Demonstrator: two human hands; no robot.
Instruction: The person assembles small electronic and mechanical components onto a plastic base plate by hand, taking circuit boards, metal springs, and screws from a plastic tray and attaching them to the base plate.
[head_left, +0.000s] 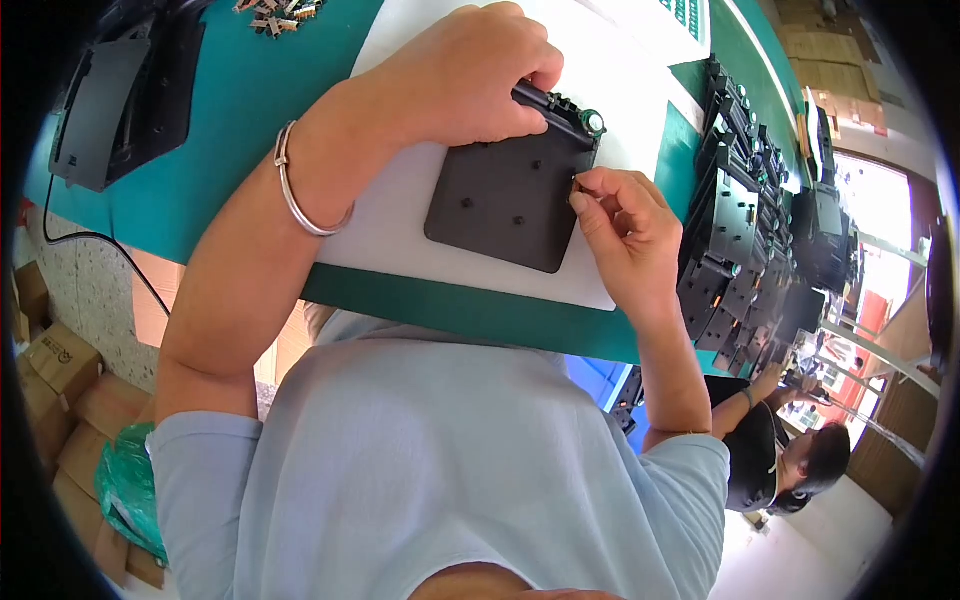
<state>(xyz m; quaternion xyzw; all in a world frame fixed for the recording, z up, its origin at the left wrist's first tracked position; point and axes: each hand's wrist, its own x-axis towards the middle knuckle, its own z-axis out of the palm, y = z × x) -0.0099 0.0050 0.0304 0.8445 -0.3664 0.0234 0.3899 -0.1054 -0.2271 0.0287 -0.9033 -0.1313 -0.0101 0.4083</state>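
Note:
A flat black plate (500, 190) with small round studs lies on a white sheet (395, 240) in front of me. Along its far edge runs a thick black tube (555, 108), with a round green-rimmed end (593, 123) at the right. My left hand (480, 80) is closed around the left part of this tube, thumb on the near side. At the plate's right edge, my right hand (635, 230) pinches with thumb and forefinger. A tiny piece seems to sit between those fingertips, too small to name.
The bench has a green mat (250, 80). A pile of small metal parts (278, 15) lies at the far left, near a black housing (120, 110). Rows of similar black assemblies (735, 210) stand at right. A co-worker (775, 450) works beyond them. Cardboard boxes (60, 365) sit at lower left.

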